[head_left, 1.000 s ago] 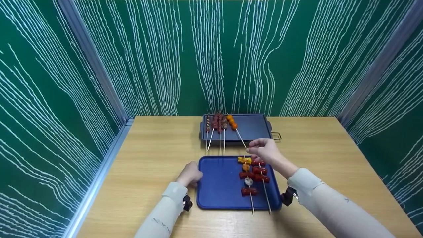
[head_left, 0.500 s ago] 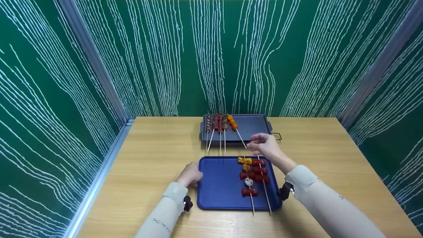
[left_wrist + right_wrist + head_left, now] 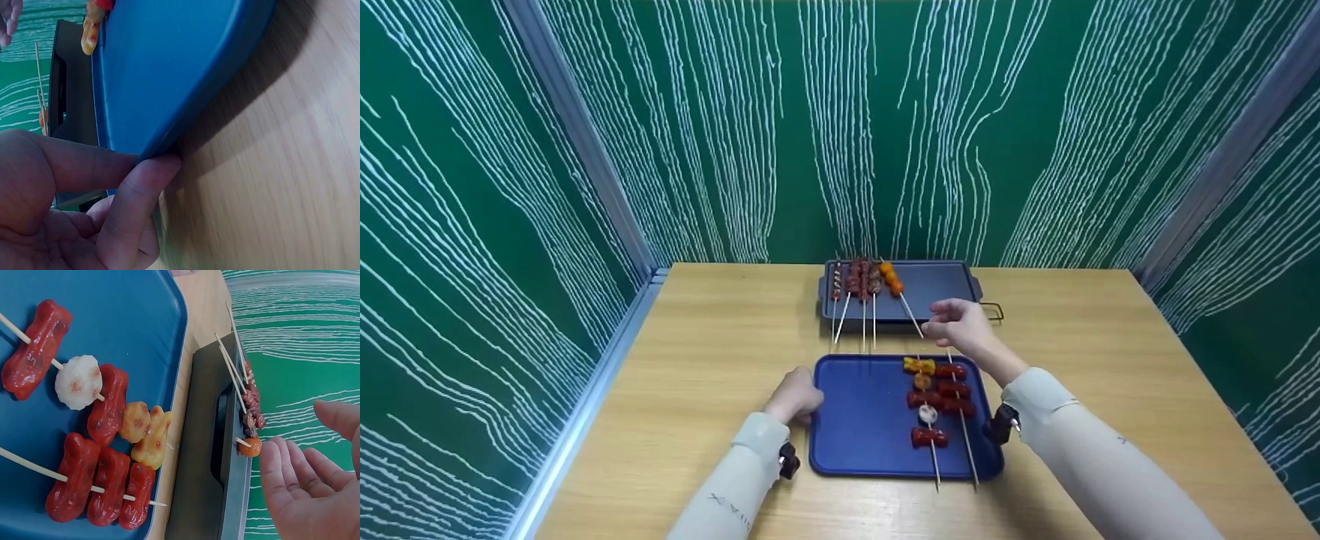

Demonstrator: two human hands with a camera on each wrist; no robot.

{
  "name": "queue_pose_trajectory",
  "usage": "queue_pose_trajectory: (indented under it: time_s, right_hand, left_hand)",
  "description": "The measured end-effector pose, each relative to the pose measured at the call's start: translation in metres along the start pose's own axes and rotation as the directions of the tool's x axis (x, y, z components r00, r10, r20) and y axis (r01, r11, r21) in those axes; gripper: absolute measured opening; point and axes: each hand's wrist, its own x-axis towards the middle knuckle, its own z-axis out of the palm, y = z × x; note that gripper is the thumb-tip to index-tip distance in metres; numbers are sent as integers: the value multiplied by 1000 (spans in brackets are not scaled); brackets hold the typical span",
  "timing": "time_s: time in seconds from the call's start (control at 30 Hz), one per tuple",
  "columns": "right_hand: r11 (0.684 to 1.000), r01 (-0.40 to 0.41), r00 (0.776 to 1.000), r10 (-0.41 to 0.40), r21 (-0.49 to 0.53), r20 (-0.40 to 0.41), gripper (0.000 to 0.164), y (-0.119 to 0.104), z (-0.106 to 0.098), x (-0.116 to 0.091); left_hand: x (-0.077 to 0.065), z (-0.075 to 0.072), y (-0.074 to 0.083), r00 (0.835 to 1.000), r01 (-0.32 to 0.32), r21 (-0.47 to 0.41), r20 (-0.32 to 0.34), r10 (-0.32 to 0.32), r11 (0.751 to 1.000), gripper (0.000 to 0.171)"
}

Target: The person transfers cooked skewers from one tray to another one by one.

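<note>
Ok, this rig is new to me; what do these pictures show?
No machine here: a person works bare-handed. The wide picture comes from a camera on the head, looking down; the two close ones from cameras on each wrist. On the light wooden table sit a flat blue rectangular tray and, behind it, a dark grey rectangular pan. The tray bears two skewers: one with three red pieces, one with mixed red, white and yellow pieces. Skewers of reddish-brown pieces and a skewer of orange balls lie on the pan. The left hand pinches the tray's rim; the right hand, open near the orange skewer's stick, seems to hold nothing.
</note>
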Motion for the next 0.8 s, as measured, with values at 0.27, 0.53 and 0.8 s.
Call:
queue_pose_trajectory:
  time_s: [0.27, 0.53, 0.8]
  right_hand:
    - [997, -32, 999, 32, -75, 6, 51, 2, 3, 11]
    - [992, -70, 996, 75, -101, 39, 52, 7, 5, 24]
    - [986, -71, 994, 82, -154, 66, 56, 12, 10, 34]
  left_hand:
    - [-27, -14, 29, 999, 50, -5, 17, -50, 999, 17]
    - [6, 0, -4, 999, 25, -31, 37, -24, 999, 16]
    - [-11, -7, 16, 996, 82, -25, 20, -82, 996, 15]
